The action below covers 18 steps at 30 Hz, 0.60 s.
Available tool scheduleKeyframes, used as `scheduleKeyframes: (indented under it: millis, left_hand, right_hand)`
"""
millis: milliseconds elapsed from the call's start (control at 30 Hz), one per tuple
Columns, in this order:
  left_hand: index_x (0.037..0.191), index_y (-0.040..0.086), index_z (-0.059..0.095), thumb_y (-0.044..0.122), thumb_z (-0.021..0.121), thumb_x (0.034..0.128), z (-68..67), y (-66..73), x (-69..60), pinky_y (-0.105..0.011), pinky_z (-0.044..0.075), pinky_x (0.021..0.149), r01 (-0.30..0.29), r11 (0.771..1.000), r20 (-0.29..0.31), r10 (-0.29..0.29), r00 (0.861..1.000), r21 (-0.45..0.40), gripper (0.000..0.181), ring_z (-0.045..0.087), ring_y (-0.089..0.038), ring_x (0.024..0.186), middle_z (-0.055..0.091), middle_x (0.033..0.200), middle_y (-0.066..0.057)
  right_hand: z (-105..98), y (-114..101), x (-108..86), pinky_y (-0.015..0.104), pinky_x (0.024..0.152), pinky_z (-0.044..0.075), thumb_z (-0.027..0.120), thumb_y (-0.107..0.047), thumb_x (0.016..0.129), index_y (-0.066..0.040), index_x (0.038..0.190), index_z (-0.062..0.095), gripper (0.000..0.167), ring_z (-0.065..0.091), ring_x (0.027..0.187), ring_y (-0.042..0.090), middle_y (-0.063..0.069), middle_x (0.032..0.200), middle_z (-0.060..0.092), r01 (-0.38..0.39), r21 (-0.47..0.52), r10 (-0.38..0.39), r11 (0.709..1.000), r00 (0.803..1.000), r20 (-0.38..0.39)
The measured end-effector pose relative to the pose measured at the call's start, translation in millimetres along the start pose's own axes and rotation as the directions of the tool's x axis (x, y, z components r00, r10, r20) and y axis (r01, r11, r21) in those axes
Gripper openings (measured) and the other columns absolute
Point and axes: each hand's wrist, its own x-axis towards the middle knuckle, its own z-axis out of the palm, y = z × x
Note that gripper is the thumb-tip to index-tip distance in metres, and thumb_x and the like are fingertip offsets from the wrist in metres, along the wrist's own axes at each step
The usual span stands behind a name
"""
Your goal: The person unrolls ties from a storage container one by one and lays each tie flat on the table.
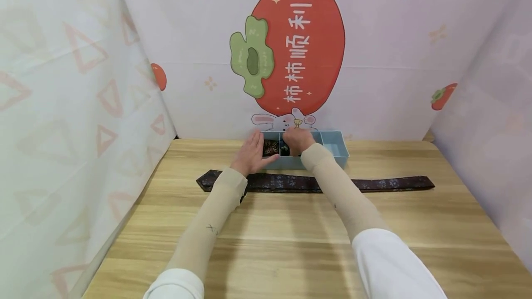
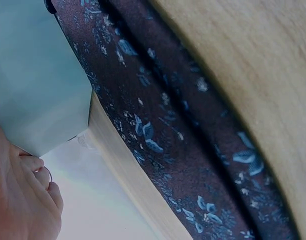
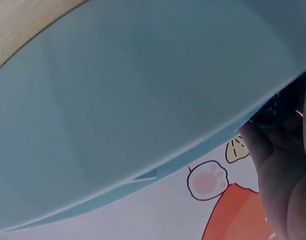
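Observation:
A light blue divided box (image 1: 287, 163) stands against the back of the table. My left hand (image 1: 249, 153) rests on its left end, fingers extended along the end wall and thumb along the front rim. Inside the leftmost compartment lies a dark, brown-patterned rolled cloth, probably a necktie (image 1: 271, 147). My right hand (image 1: 297, 141) reaches into the box with curled fingers around a dark rolled necktie (image 3: 278, 107), mostly hidden by the hand. In front of the box a dark floral necktie (image 1: 287, 182) lies stretched out sideways, beneath both forearms.
The box's rightmost compartment (image 1: 334, 144) shows its bare floor. Wooden table (image 1: 274, 243) extends toward me. A printed cloth (image 1: 199, 50) hangs directly behind the box, and more cloth stands along both sides.

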Motion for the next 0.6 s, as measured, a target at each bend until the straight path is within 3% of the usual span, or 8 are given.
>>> scheduleKeyframes:
  millis: [167, 400, 600]
  left_hand:
    - [0.166, -0.005, 0.01, 0.075, 0.035, 0.1032, -0.6, -0.4, 0.5, -0.046, 0.014, 0.136, 0.004, 1.0, 0.004, -0.004, 1.0, 0.009, 0.105, 0.007, -0.033, 0.167, 0.009, 0.177, -0.021]
    - [0.167, -0.003, 0.008, 0.077, 0.034, 0.1023, 1.7, 0.9, 6.5, -0.044, 0.012, 0.137, 0.023, 1.0, 0.011, -0.023, 1.0, 0.003, 0.106, 0.003, -0.03, 0.167, 0.006, 0.178, -0.019]
    - [0.167, -0.002, 0.007, 0.078, 0.033, 0.1025, -0.1, 1.9, 1.3, -0.045, 0.015, 0.136, 0.031, 1.0, 0.018, -0.03, 0.999, -0.003, 0.106, 0.005, -0.031, 0.167, 0.006, 0.178, -0.019]
  right_hand:
    - [4.7, -2.3, 7.4, 0.039, 0.077, 0.066, 0.074, -0.01, 0.098, -0.005, 0.104, 0.078, 0.009, 0.071, 0.076, 0.023, 0.012, 0.093, 0.074, 0.005, -0.007, -0.005, 1.0, 1.0, -0.009]
    - [14.7, 4.7, 12.7, 0.037, 0.069, 0.065, 0.069, -0.011, 0.1, -0.005, 0.1, 0.078, 0.01, 0.069, 0.068, 0.022, 0.012, 0.087, 0.074, 0.03, -0.042, -0.033, 0.999, 0.997, -0.075]
    - [20.9, 4.9, 14.8, 0.035, 0.066, 0.064, 0.075, -0.016, 0.098, -0.004, 0.097, 0.079, 0.012, 0.069, 0.064, 0.021, 0.01, 0.078, 0.071, 0.066, -0.048, -0.072, 0.997, 0.988, -0.137]
